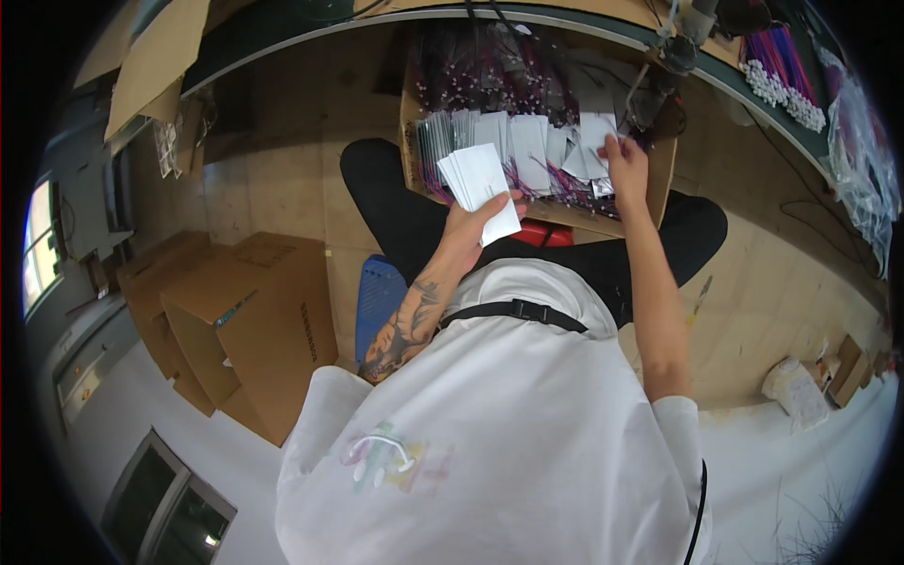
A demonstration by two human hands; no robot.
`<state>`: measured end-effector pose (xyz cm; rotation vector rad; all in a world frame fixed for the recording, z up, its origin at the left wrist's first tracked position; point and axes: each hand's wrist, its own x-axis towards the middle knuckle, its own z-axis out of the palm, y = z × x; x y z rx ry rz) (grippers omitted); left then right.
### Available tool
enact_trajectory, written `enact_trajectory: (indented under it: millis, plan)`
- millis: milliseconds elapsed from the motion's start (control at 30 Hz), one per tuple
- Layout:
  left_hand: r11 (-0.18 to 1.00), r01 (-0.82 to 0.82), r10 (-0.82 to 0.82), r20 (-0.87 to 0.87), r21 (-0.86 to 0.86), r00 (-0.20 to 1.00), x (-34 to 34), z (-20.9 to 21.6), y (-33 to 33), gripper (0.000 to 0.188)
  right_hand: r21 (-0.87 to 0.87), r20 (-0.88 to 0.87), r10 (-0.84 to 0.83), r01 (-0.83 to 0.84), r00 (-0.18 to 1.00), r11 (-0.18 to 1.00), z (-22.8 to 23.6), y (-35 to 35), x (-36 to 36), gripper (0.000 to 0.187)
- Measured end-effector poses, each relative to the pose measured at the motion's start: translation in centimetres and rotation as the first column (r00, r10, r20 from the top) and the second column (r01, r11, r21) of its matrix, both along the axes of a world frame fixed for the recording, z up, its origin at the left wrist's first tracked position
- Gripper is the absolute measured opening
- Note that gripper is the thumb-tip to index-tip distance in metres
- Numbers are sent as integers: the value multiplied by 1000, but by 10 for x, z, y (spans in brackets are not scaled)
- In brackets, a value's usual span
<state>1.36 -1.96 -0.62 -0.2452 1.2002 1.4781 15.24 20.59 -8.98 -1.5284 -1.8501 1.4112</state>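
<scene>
white stack: a fanned stack of flat white rectangular pieces [474, 177], held tilted above the near edge of the open brown cardboard box, left of that edge's middle.
left hand: the bare left hand [477, 218] grasps the stack at its lower end, thumb laid across the top piece, other fingers curled around the right side and under.
single piece: one flat white oblong piece [597, 124] lies toward the box's right edge, its long sides running from far to near.
right hand: the bare right hand [627, 169] is at this piece's right side, thumb and forefinger pinched on it; whether it is lifted clear of the others, i cannot tell.
box: the open brown cardboard box [668, 174] stands between the person's knees, under the desk's near edge.
box contents: a row of upright flat white pieces [529, 151] along the near half, grey-edged ones packed by the left edge; thin purple and red wires with small white ends [490, 80] heaped toward the far edge.
desk: dark green desk with a pale rim [311, 40]; a bundle of purple and red wires with white tips [783, 75] at its near right.
floor: a large brown carton [273, 311] to the left.
</scene>
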Motion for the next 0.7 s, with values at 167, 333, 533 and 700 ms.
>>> enact_trajectory:
  millis: [167, 333, 533, 700]
  plan:
    - [1000, 1, -1, 0, 11, 1000, -2, 8, -7, 44, 293, 393, 22, -148, 919, 945, -41, 41, -34, 33]
    - [995, 57, -56, -14, 78, 998, -1, 13, -7, 47, 479, 336, 125, -284, 933, 831, -33, 18, -25, 34]
    - [960, 18, -54, 121, 279, 991, 3, 9, -5, 64, 328, 314, 311, -410, 897, 851, 25, 9, 47, 27]
    - [949, 124, -133, 12, 290, 991, 2, 23, 14, 54, 274, -164, -58, 102, 985, 956, 96, 72, 84, 19]
